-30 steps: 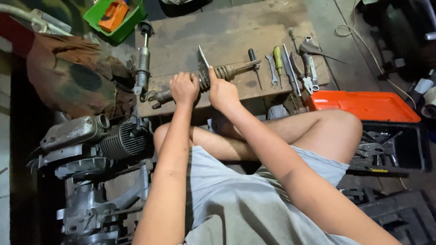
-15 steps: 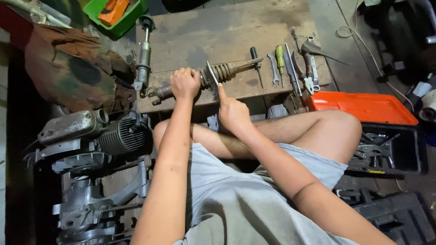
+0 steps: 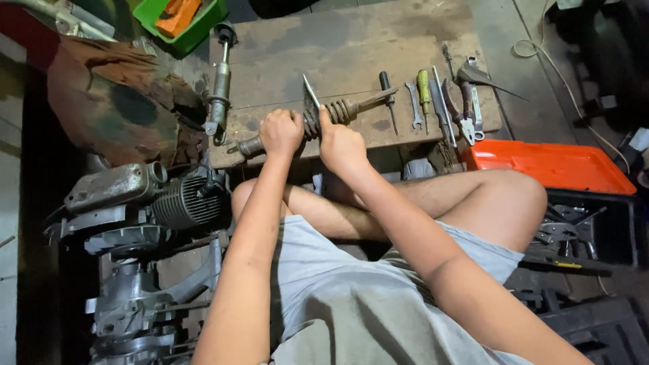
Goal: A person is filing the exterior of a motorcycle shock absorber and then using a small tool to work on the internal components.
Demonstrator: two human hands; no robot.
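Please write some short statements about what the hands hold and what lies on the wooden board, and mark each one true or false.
1. The left hand grips the coil-spring shock absorber that lies on the wooden board. True.
2. The right hand is empty. False: it holds a thin flat metal tool against the spring.
3. A yellow-green handled screwdriver lies among the tools at the right of the board. True.
4. The orange tray stands on the board. False: it sits beside the board, near the knee.
5. The green bin is below the engine. False: it is in the upper left corner.
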